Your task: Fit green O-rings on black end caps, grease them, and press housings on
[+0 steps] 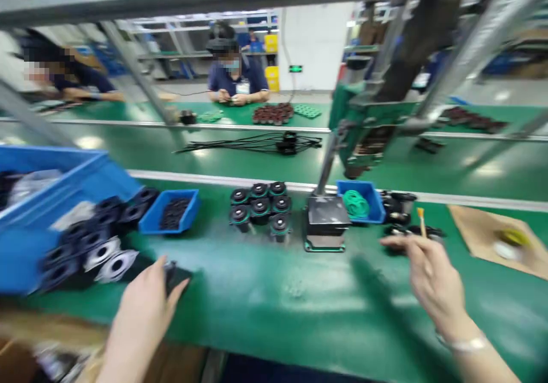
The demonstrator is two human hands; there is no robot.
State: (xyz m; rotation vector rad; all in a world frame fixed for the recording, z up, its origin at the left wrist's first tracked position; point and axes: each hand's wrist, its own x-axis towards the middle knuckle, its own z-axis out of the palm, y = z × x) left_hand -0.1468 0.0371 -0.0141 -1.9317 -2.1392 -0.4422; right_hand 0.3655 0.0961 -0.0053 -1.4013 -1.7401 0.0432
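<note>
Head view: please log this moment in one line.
left hand: holds black part; right hand: at dark parts, grip unclear; green rings: in tray

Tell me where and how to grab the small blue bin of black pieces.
Likely by the right rim of the bin. Come from the right and above: its top is open and that wall stands exposed, while dark parts crowd the left side.

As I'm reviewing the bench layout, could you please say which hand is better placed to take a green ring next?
Probably the right hand: it is nearer the green rings, while the left hand is farther off and holds a dark part.
</note>
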